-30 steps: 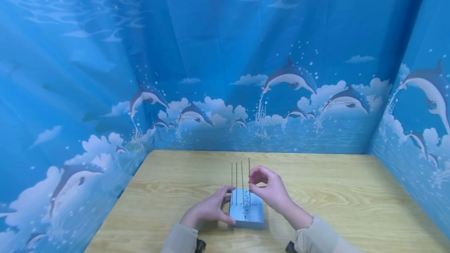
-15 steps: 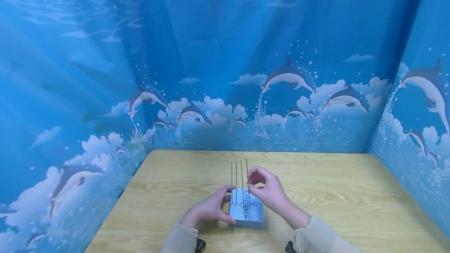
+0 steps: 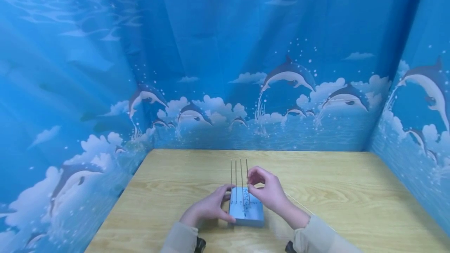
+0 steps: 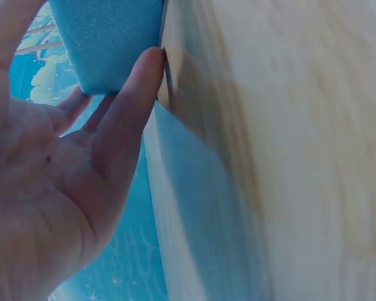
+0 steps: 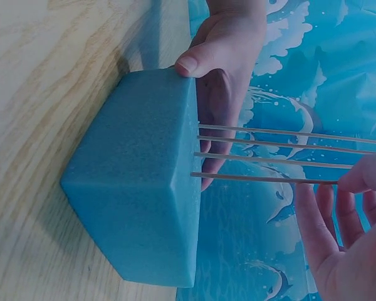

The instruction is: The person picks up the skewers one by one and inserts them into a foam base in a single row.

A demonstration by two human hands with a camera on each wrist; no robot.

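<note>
A light blue foam block [image 3: 246, 221] sits on the table, its top dotted with small dark holes. My left hand [image 3: 211, 207] holds its left side, thumb at the near corner and fingers toward the far side; the left wrist view shows a fingertip low against the block [image 4: 113, 44]. Three thin sticks [image 5: 269, 160] stand upright in the block. To their right, my right hand [image 3: 268, 190] pinches another thin stick [image 5: 250, 179] between thumb and fingers, partway up. That stick's lower end meets the block's top face, and it leans slightly left in the head view.
A wooden table [image 3: 168, 175] lies under everything. One pale thin stick [image 3: 299, 203] lies on it beyond my right forearm, partly hidden by the sleeve. Blue dolphin-print curtains [image 3: 218, 128] enclose the table's back and sides.
My right hand has shifted slightly left, tilting the pinched stick's top left. The stick lying beyond my right forearm has come into view. My left hand stays on the block.
</note>
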